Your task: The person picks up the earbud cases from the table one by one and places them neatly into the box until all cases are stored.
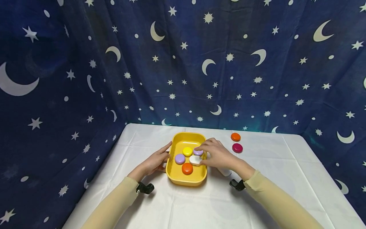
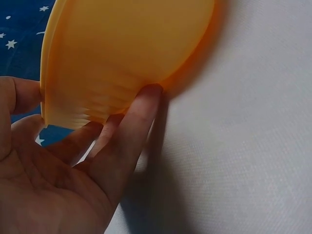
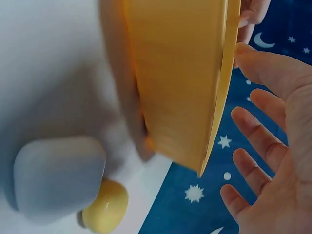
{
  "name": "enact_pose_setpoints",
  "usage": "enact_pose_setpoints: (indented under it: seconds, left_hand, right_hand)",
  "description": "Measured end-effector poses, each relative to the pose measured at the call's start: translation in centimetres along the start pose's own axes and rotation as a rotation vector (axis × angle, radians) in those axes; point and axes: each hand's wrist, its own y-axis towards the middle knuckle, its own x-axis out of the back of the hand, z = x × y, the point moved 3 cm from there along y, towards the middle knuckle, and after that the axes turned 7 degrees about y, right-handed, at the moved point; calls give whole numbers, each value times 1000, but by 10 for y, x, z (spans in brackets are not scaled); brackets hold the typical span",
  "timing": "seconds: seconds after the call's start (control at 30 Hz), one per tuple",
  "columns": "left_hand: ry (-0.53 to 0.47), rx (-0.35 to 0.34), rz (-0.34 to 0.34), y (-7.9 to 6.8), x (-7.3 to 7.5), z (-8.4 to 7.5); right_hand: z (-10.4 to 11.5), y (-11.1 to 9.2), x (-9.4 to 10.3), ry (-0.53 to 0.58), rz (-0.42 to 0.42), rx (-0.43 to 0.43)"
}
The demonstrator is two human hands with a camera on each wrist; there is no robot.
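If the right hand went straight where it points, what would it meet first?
Probably the glossy, round lilac piece nearest the right hand, inside the yellow, rounded plastic tray; depth is unclear.

Tray (image 1: 186, 182) is showing yellow, looking amber in L wrist view. Inside, yellow disc (image 1: 187, 151), 2 lilac discs (image 1: 179, 159), orange disc (image 1: 187, 168) & white oval (image 1: 195, 160) are showing plain colours. Outside, 2nd orange disc (image 1: 235, 137) & a magenta disc (image 1: 237, 148) are contrasting w/ the white surface (image 1: 274, 168). In R wrist view, block (image 3: 58, 178) is looking pale grey, lump (image 3: 106, 208) yellow. Curtain (image 1: 194, 19) is sporting whitish moons, stars & dots on dk blue. Sleeves (image 1: 277, 200) are looking beige, straps (image 1: 145, 188) blk.
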Motion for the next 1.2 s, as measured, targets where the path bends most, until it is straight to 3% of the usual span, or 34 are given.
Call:
enact_pose_setpoints:
  seconds: [0.13,0.5,0.87,1.2]
  left_hand:
    - [4,-3,-1,0,0,0]
    - [6,0,-4,-2,-1,-1]
    - [5,4,-7,-2,0,0]
    - [-6,-3,0,-2,-1,0]
  right_hand:
    - [-8,-7,7,13,-20,-42]
    - [-32,-29,29,-3,-95,-33]
    - [-53,-43,45,56,-160,-70]
    - [-81,-60,58,17,-218,-119]
